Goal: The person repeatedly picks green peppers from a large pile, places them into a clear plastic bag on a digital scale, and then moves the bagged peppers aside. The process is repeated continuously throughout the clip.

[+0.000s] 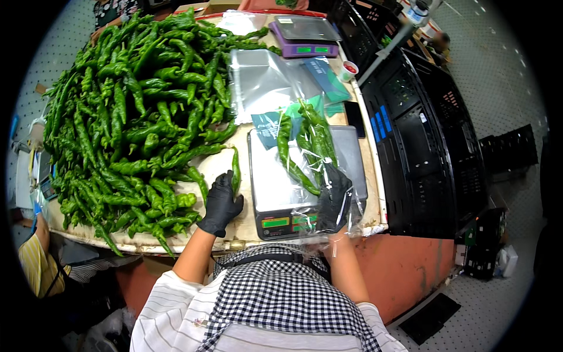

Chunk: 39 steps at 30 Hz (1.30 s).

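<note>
A large heap of long green peppers [132,119] covers the left of the table. My left hand [221,204], in a black glove, is beside a single green pepper [236,171] at the heap's right edge; whether it grips the pepper cannot be told. My right hand [335,200], also gloved, holds a clear plastic bag [323,103] with several green peppers [314,132] in it. Bag and hand are over the metal plate of a digital scale [268,185], whose lit displays face me. Flat clear bags [259,79] lie in a stack behind the scale.
A purple scale [303,42] stands at the table's back, near a small cup of red pieces [348,70]. A dark phone [354,119] lies by the right edge. Black plastic crates [413,132] stand along the right. Other people are at the left and back.
</note>
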Motion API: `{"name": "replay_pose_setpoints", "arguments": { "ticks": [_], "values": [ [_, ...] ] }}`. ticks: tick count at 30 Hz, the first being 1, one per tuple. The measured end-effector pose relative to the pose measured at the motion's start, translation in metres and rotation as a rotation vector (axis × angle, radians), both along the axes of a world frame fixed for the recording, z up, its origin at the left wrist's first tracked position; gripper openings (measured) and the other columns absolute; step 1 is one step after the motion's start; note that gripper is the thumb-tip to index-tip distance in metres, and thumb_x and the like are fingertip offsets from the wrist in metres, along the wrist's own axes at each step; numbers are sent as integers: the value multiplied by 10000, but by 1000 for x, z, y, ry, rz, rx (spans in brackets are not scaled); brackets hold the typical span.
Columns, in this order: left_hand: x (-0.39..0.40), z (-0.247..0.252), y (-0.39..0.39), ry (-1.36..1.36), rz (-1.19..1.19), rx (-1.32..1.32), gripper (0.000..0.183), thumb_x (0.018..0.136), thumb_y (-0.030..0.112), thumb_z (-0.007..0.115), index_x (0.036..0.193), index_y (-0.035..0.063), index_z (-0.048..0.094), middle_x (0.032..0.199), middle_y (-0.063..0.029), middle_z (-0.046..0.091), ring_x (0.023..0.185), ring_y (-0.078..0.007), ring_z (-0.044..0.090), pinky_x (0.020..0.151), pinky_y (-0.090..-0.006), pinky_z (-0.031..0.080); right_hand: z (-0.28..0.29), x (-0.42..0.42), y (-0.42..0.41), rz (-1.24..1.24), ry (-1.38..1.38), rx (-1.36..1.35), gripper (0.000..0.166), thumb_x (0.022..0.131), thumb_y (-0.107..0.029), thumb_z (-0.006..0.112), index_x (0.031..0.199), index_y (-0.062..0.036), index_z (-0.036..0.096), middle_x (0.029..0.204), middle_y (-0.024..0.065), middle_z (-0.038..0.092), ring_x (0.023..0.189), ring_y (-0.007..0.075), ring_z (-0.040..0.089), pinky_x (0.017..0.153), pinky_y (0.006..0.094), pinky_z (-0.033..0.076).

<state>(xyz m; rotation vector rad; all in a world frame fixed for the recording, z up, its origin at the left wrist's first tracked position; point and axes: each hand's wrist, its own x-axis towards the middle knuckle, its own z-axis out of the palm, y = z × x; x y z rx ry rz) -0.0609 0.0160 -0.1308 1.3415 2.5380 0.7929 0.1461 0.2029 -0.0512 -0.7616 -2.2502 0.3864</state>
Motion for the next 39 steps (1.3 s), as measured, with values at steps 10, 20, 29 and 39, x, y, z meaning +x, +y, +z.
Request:
{"name": "replay_pose_setpoints", "arguments": {
  "ticks": [10, 20, 29, 39],
  "values": [
    [-6, -23, -54, -743, 93, 389, 563, 854, 131, 639, 1347, 21, 391, 1211, -140, 570, 1047, -194, 577, 886, -309, 454, 24, 84, -41, 258, -251, -314, 317, 813, -54, 597, 1130, -51, 611, 1101, 186, 581, 1042, 393, 526, 894, 441, 432],
    [43, 139, -11, -1567, -539, 412, 687, 822, 259, 669, 1358, -23, 346, 1028, -175, 617, 785, -235, 628, 714, -351, 496, 126, 121, -32, -73, 109, 52, 183, 759, -55, 720, 912, -31, 622, 918, 92, 608, 828, 210, 583, 726, 323, 469],
    [75, 192, 28, -1919, -502, 253, 890, 832, 482, 566, 1442, -35, 174, 1003, -219, 629, 624, -280, 652, 433, -333, 519, 125, 66, -21, -29, -426, 496, 545, 809, -265, 641, 1324, -188, 484, 778, -25, 485, 829, 157, 555, 1004, 446, 289],
    [78, 175, 42, -1403, -148, 592, 403, 896, 170, 605, 1261, 70, 466, 1167, -61, 605, 965, -131, 581, 769, -247, 478, 123, 81, -27, 375, -259, -514, 523, 829, -271, 679, 1274, -61, 500, 1084, 153, 629, 979, 284, 608, 806, 387, 498]
  ]
}}
